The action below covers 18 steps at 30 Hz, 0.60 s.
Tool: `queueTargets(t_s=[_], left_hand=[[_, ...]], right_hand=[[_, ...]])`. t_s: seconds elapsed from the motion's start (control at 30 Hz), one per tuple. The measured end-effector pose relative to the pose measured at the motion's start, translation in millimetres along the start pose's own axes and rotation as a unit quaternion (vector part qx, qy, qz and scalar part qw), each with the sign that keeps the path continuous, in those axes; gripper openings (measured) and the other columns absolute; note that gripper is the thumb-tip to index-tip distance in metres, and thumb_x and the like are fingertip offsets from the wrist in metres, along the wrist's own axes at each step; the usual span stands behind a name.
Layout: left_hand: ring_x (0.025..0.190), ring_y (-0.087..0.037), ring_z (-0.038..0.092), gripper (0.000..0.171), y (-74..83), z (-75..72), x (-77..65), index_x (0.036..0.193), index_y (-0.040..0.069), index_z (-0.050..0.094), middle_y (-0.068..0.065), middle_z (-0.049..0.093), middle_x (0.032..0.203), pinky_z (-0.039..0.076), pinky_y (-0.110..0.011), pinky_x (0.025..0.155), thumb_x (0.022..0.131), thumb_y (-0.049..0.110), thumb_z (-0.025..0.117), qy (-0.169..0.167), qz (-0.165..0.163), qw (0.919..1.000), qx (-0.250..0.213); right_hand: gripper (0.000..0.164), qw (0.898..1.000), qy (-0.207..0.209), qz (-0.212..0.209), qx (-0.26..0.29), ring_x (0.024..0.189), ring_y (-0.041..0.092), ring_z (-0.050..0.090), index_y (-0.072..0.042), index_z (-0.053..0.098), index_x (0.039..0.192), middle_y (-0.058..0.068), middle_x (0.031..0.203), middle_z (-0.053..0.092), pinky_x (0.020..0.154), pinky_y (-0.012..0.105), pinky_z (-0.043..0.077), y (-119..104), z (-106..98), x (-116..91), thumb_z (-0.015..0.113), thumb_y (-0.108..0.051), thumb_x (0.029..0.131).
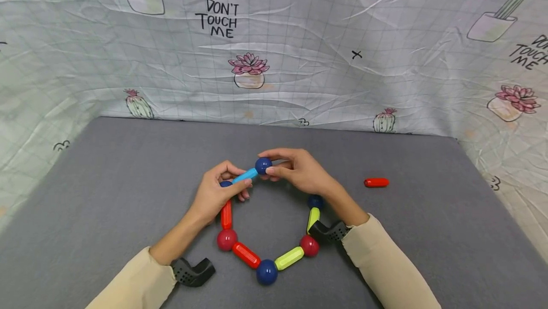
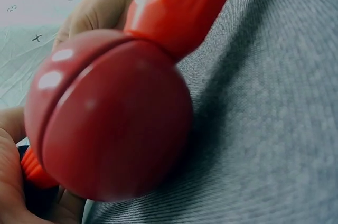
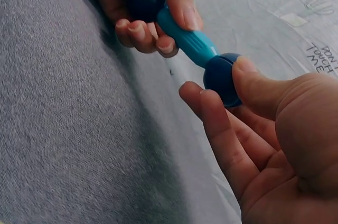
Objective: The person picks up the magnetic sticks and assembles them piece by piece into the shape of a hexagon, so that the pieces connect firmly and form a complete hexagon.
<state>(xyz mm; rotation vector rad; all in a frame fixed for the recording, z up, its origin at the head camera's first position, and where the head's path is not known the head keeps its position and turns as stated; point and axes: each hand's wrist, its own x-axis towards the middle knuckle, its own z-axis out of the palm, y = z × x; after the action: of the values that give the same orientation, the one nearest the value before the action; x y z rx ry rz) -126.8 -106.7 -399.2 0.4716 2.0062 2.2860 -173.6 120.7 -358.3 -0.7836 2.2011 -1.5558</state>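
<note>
In the head view, my left hand [image 1: 216, 195] grips the light blue building stick [image 1: 245, 176] near the dark blue ball [image 1: 225, 184] at its left end. The right wrist view shows the left thumb lying on that stick [image 3: 190, 39], with the fingers curled beneath. My right hand [image 1: 299, 171] pinches another dark blue ball [image 1: 263, 165] at the stick's other end. From the left-hand ball runs a red stick [image 1: 226, 216] to a red ball [image 1: 227, 240], which fills much of the left wrist view.
The chain continues through a second red stick [image 1: 246, 255], a front blue ball [image 1: 267, 272], a yellow-green stick [image 1: 289, 258], a red ball [image 1: 309, 245], another yellow-green stick [image 1: 314, 217] and a blue ball [image 1: 316, 201]. A loose red stick [image 1: 376, 182] lies right on the grey table [image 1: 428, 233].
</note>
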Motion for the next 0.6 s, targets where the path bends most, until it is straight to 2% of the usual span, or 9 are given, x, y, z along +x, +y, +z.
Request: queueTargets(t_s=[0.13, 0.3, 0.43, 0.6], left_hand=[[0.059, -0.022, 0.063, 0.02, -0.2, -0.6, -0.3, 0.1, -0.011, 0.054, -0.028, 0.062, 0.083, 0.054, -0.032, 0.058, 0.087, -0.002, 0.067, 0.001, 0.003, 1.0, -0.007], [0.059, -0.023, 0.063, 0.02, -1.1, -0.4, -0.3, 0.1, -0.011, 0.054, -0.021, 0.064, 0.081, 0.053, -0.032, 0.058, 0.087, -0.004, 0.067, 0.001, 0.008, 0.9999, -0.011], [0.059, -0.023, 0.063, 0.02, -1.5, -0.1, -0.4, 0.102, -0.009, 0.056, -0.017, 0.065, 0.081, 0.053, -0.032, 0.057, 0.086, -0.002, 0.068, 0.002, 0.009, 0.9999, -0.01], [0.06, -0.024, 0.063, 0.024, -1.7, -0.1, -0.6, 0.107, -0.008, 0.058, -0.02, 0.066, 0.084, 0.053, -0.033, 0.058, 0.087, -0.001, 0.068, -0.004, 0.008, 1.0, -0.003]], right_hand=[[0.035, 1.0, 0.007, -0.001, 0.013, 0.088, 0.02, 0.069, -0.002, 0.057, 0.13, 0.016, 0.107, 0.067, 0.076, 0.037, 0.054, 1.1, 3.9, 2.1, 0.059, -0.006, 0.095], [0.035, 1.0, 0.009, 0.004, 0.014, 0.088, 0.021, 0.069, -0.001, 0.057, 0.13, 0.014, 0.106, 0.068, 0.075, 0.038, 0.054, 0.2, 5.1, 2.5, 0.058, -0.007, 0.095], [0.034, 1.0, 0.006, 0.009, 0.01, 0.089, 0.022, 0.069, -0.002, 0.057, 0.129, 0.013, 0.112, 0.064, 0.076, 0.037, 0.054, -0.4, 4.1, 2.2, 0.058, -0.007, 0.095], [0.036, 1.0, 0.001, 0.009, -0.016, 0.091, 0.021, 0.068, -0.006, 0.057, 0.131, 0.012, 0.122, 0.059, 0.076, 0.036, 0.054, -0.8, 2.0, 1.3, 0.06, -0.01, 0.095]])
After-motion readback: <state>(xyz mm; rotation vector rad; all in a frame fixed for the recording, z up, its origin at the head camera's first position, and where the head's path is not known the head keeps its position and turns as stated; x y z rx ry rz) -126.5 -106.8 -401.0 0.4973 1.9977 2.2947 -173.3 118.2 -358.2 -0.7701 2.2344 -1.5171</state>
